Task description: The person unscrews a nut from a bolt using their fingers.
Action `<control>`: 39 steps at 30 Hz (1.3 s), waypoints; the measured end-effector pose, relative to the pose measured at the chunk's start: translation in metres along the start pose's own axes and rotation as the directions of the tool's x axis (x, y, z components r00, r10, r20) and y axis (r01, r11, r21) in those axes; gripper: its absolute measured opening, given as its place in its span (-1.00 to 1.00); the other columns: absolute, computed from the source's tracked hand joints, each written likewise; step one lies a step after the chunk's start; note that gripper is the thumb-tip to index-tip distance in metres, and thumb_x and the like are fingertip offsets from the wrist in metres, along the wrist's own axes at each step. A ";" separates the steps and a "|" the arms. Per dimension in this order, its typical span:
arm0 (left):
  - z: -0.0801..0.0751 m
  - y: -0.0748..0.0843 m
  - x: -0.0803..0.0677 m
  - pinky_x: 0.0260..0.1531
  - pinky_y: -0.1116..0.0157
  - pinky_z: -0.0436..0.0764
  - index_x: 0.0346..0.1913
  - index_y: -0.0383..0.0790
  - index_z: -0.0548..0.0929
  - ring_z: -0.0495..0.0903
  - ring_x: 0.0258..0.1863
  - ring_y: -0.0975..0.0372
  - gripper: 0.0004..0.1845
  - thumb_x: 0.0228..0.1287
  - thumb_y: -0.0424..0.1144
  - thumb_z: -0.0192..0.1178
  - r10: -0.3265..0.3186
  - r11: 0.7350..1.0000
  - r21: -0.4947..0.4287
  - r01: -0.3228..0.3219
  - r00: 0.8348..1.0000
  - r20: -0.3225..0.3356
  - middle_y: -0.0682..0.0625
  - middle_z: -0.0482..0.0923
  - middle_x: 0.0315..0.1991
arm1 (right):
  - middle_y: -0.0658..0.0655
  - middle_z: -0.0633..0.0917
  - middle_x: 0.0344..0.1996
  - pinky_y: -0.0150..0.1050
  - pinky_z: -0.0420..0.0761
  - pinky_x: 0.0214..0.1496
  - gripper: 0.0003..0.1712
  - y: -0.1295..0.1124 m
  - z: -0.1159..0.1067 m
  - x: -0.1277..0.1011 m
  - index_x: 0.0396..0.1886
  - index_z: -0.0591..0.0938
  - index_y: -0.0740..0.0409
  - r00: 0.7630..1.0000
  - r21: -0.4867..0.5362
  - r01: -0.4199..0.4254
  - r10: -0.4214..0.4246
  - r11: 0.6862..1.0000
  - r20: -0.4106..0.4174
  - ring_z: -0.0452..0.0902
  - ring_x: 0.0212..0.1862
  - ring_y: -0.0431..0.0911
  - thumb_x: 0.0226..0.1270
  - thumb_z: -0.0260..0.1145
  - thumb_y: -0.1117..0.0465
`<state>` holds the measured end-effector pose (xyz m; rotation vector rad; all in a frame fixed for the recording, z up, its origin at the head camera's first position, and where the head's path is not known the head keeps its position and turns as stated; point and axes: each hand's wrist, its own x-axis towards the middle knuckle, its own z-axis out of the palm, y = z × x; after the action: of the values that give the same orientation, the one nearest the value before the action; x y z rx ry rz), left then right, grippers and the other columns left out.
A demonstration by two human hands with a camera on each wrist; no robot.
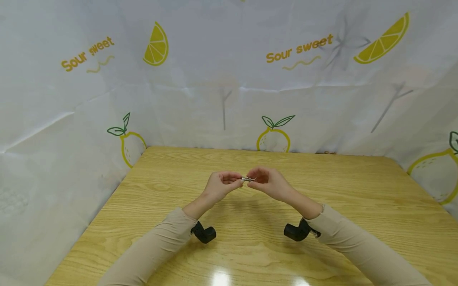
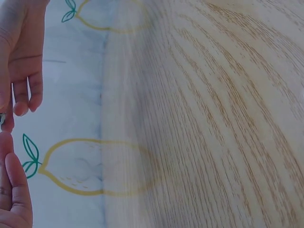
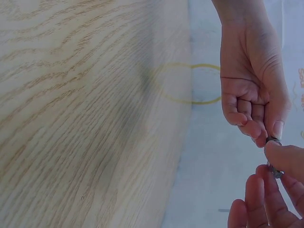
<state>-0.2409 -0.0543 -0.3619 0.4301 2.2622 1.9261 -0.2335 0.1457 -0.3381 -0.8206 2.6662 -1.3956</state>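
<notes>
Between both hands, above the table, is a small slim silver metal piece [image 1: 246, 179]; its exact kind cannot be told. My left hand [image 1: 222, 184] pinches one end with thumb and fingertips. From the other side my right hand [image 1: 270, 183] holds it, thumb and index finger around its other end. In the right wrist view the metal piece [image 3: 276, 174] shows partly behind the right thumb, with the left hand [image 3: 249, 80] above and the right hand [image 3: 270, 199] below. The left wrist view catches both hands only along its left edge.
A wood-grain table [image 1: 171, 163] lies beneath the hands. Behind it and at its sides hangs a white sheet [image 1: 200, 107] printed with lemons. Black wrist-worn cameras [image 1: 204, 233] jut out below the beige sleeves [image 1: 157, 242].
</notes>
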 end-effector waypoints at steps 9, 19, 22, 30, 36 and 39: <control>0.000 0.000 -0.002 -0.04 0.04 0.61 -0.09 -0.34 0.65 0.61 -0.10 -0.15 -0.76 0.22 -0.28 0.23 0.025 1.000 0.018 -0.025 1.000 0.002 -0.21 0.67 -0.18 | 0.29 0.71 -0.24 -0.06 0.64 -0.11 -0.68 -0.001 -0.001 0.001 -0.07 0.59 0.34 0.998 -0.014 -0.003 0.004 1.000 0.057 0.64 -0.20 0.09 0.42 0.10 0.17; -0.001 0.000 -0.001 -0.02 0.03 0.60 -0.10 -0.34 0.66 0.64 -0.12 -0.09 -0.76 0.21 -0.28 0.24 0.016 1.000 0.009 -0.016 1.000 0.002 -0.20 0.68 -0.19 | 0.28 0.68 -0.21 -0.29 0.63 -0.19 -0.74 -0.003 -0.001 0.000 -0.09 0.57 0.33 1.000 0.003 -0.017 0.017 1.000 0.021 0.65 -0.19 0.03 0.30 0.24 0.25; 0.000 0.000 -0.001 -0.03 0.05 0.61 -0.09 -0.35 0.65 0.64 -0.13 -0.07 -0.74 0.21 -0.28 0.24 0.014 1.000 0.014 -0.014 1.000 0.002 -0.22 0.67 -0.18 | 0.31 0.65 -0.16 -0.37 0.61 -0.22 -0.70 -0.003 -0.001 0.000 -0.06 0.55 0.34 1.000 0.020 -0.010 0.009 1.000 0.018 0.63 -0.20 0.01 0.25 0.28 0.27; -0.001 -0.001 -0.002 -0.05 0.07 0.62 -0.09 -0.33 0.65 0.63 -0.13 -0.09 -0.76 0.22 -0.28 0.23 0.027 0.999 0.029 -0.027 1.000 0.004 -0.22 0.67 -0.17 | 0.33 0.70 -0.20 -0.05 0.65 -0.09 -0.66 -0.003 -0.001 0.000 -0.01 0.57 0.38 0.998 0.005 -0.004 0.004 1.000 0.064 0.64 -0.16 0.15 0.42 0.10 0.20; -0.001 -0.001 -0.001 -0.02 0.01 0.59 -0.10 -0.32 0.66 0.61 -0.09 -0.14 -0.77 0.22 -0.28 0.23 0.022 1.000 0.018 -0.022 1.000 0.004 -0.22 0.67 -0.17 | 0.29 0.69 -0.20 -0.22 0.65 -0.15 -0.72 -0.001 0.001 0.000 -0.05 0.59 0.33 1.000 -0.010 -0.007 0.007 1.000 0.019 0.65 -0.17 0.07 0.35 0.19 0.23; -0.001 -0.001 -0.001 -0.02 0.02 0.60 -0.11 -0.32 0.66 0.62 -0.09 -0.13 -0.77 0.21 -0.27 0.24 0.020 1.000 0.021 -0.020 1.000 0.001 -0.21 0.68 -0.18 | 0.29 0.67 -0.17 -0.33 0.63 -0.19 -0.72 -0.001 0.002 -0.001 -0.07 0.58 0.31 1.000 0.001 -0.006 0.006 1.000 -0.007 0.64 -0.19 0.00 0.28 0.26 0.24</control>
<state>-0.2407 -0.0559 -0.3628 0.4573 2.2886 1.9129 -0.2323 0.1445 -0.3386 -0.8083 2.6711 -1.4005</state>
